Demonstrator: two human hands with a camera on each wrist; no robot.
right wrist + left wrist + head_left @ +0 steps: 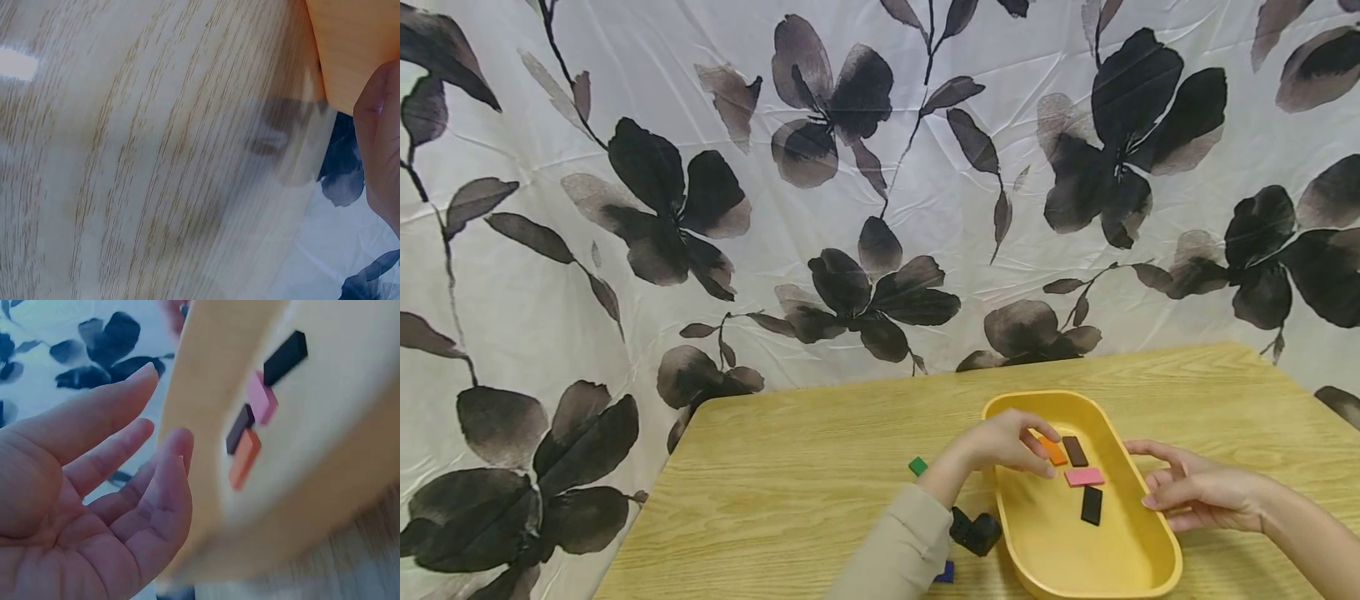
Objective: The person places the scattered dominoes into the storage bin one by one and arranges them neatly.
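Note:
A yellow tray (1097, 575) stands on the table. On its floor lie several small flat blocks: an orange block (1052, 451), a brown block (1075, 452), a pink block (1084, 477) and a black block (1092, 505). My left hand (1011, 442) hovers over the tray's left side, close to the orange block, its fingers loosely bent. The left wrist view shows nothing between that hand's thumb (106, 412) and fingers. At the right wall, my right hand (1206, 492) holds the tray's edge, thumb at the rim. Only part of this hand shows in the right wrist view.
Left of the tray, a green block (917, 466) lies on the wooden table (775, 483), partly behind the left forearm. A blue block (946, 572) is nearer the front. Beside the left sleeve is a black device (975, 532). A floral cloth (865, 208) hangs behind the table.

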